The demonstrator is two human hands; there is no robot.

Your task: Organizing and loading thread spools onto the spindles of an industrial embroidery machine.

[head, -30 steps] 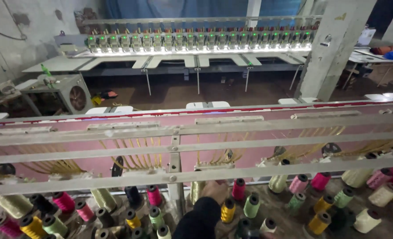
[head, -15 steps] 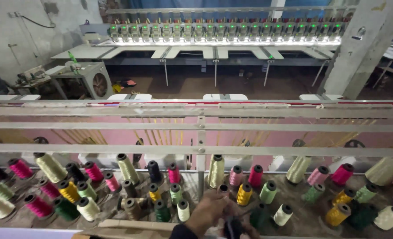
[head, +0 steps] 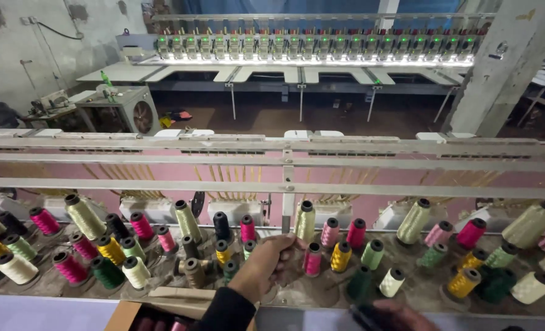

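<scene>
Workshop floor fills the upper half of the frame, where a long embroidery machine (head: 309, 52) runs lit across the back wall, with a concrete pillar (head: 499, 67) at upper right and a boxed fan (head: 142, 115) at upper left. Across the middle, grey metal rails (head: 272, 160) span the full width above pink cloth. Below them, a dusty thread rack (head: 321, 294) carries rows of spools in pink, yellow, green, cream and olive. At lower centre, the person's left hand (head: 266, 263), in a dark sleeve, reaches among the spools, fingers curled around a small green spool (head: 249, 250) near the rack's middle; the grip looks closed on it, though the palm hides the contact. A tall olive spool (head: 305, 222) stands just right of the fingertips. At the bottom edge, right of centre, the right hand (head: 401, 315) barely shows, with a dark object (head: 365, 317) beside it; whether it grips cannot be told. A cardboard box (head: 134, 314) sits lower left.
</scene>
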